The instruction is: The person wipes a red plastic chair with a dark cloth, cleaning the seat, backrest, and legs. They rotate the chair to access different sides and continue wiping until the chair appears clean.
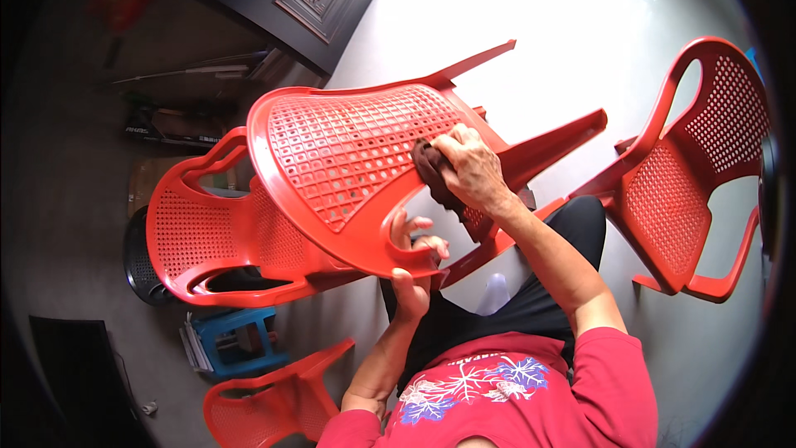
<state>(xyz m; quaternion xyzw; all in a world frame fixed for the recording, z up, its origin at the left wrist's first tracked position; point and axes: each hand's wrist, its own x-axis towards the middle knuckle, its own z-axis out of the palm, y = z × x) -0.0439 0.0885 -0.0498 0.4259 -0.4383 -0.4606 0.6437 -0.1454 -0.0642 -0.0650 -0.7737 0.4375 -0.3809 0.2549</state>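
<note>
A red plastic chair [332, 241] lies tipped in front of me, its perforated backrest facing up and its legs pointing to the upper right. Through the opening at the backrest's near edge, my left hand [414, 253] curls its fingers round the rim. My right hand [473, 166] is closed on a dark brown cloth [431, 170], which presses against the right side of the perforated panel. Part of the cloth hangs down below the fingers. The underside of the chair is hidden.
Another red chair [667, 207] stands at the right. Behind the tipped one is a red chair [195, 228], and a further red chair [274, 406] is at the lower left near a blue stool [240, 344]. A dark carved cabinet [323, 0] stands at the far side.
</note>
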